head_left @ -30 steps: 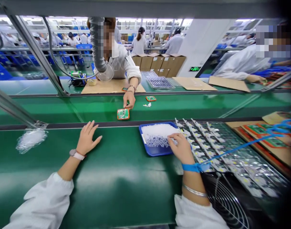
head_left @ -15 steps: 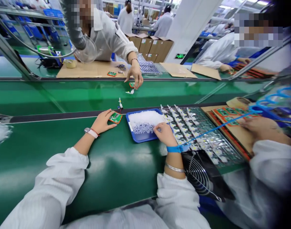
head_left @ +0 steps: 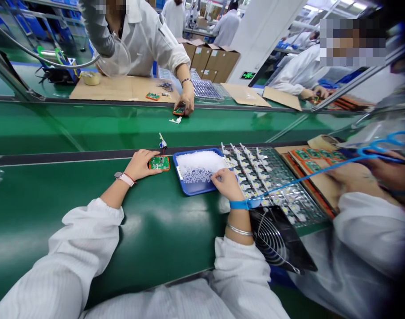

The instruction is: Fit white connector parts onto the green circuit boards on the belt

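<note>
My left hand (head_left: 142, 165) grips a green circuit board with an orange edge (head_left: 159, 163), thumb along its near side and fingers at its far side. The board lies on the green work surface. Wires join it to a small white part (head_left: 162, 141) resting on the conveyor edge. My right hand (head_left: 227, 182) is closed in a pinch over the right side of a blue tray (head_left: 196, 192). Whatever is between those fingertips is too small to make out. Small white plastic pieces (head_left: 197, 175) fill much of the tray.
Rows of white parts lie in a clear plastic tray (head_left: 297, 195) on the right, beside a black fan guard (head_left: 272, 239). Another person's blurred arm (head_left: 358, 179) reaches over boards on cardboard. Across the conveyor (head_left: 116, 126), a co-worker's hand (head_left: 185, 101) holds another board.
My left hand has turned the board flatter and straighter. The right hand stays pinched over the tray. The co-worker's hand opposite has lifted a board and drawn it back.
</note>
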The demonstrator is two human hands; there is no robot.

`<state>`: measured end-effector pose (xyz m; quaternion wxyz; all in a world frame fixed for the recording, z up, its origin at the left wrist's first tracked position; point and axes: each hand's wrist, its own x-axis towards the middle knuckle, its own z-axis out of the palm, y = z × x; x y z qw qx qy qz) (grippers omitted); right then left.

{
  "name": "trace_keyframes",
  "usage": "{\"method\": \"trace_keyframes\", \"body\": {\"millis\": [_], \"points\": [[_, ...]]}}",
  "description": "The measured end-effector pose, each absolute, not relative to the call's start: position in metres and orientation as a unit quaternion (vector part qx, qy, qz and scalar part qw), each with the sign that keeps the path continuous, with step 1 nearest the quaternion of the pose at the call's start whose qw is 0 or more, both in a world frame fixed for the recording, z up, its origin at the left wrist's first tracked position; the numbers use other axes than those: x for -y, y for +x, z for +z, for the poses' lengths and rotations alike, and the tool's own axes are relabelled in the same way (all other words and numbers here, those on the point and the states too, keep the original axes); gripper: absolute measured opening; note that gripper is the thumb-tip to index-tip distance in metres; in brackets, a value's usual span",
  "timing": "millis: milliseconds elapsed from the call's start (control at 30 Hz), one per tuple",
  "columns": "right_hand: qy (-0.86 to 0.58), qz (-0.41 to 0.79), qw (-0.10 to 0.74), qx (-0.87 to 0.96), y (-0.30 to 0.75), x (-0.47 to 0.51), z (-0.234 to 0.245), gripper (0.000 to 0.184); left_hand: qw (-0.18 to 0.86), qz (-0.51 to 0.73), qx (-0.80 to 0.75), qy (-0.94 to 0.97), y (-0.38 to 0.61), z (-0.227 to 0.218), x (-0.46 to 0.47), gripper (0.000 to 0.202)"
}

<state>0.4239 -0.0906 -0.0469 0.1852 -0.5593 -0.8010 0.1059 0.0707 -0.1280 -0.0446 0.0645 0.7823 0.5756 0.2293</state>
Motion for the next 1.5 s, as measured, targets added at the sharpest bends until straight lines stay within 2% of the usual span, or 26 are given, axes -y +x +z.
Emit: {"method": "trace_keyframes", "body": {"millis": [300,667,733,833,933,1000,1067,1233,1500], "points": [[-0.557,0.094,0.191,0.803,0.423,0.089,-0.050,0.013,0.092,0.213,-0.567,0.790,0.079,-0.040,0.172,0.077],[-0.526,0.079,0.159,0.832,0.428,0.085,-0.053,0.016,0.132,0.207,-0.588,0.770,0.080,-0.039,0.232,0.072],[-0.522,0.085,0.176,0.830,0.426,0.086,-0.046,0.015,0.134,0.209,-0.593,0.766,0.082,-0.038,0.241,0.071],[-0.488,0.108,0.264,0.825,0.402,0.099,-0.029,0.012,0.139,0.224,-0.607,0.750,0.088,-0.034,0.248,0.070],[-0.391,0.201,0.337,0.833,0.352,0.129,-0.016,0.011,0.174,0.289,-0.604,0.722,0.095,-0.031,0.245,0.048],[-0.314,0.282,0.331,0.844,0.315,0.151,-0.017,0.011,0.202,0.340,-0.584,0.709,0.099,-0.030,0.240,0.028],[-0.278,0.338,0.316,0.842,0.286,0.167,-0.024,0.011,0.222,0.369,-0.566,0.703,0.102,-0.030,0.236,0.019],[-0.269,0.389,0.302,0.828,0.266,0.174,-0.044,0.011,0.240,0.383,-0.571,0.685,0.101,-0.034,0.232,0.013],[-0.280,0.408,0.263,0.828,0.267,0.172,-0.045,0.011,0.267,0.351,-0.606,0.661,0.100,-0.033,0.230,0.011]]}}
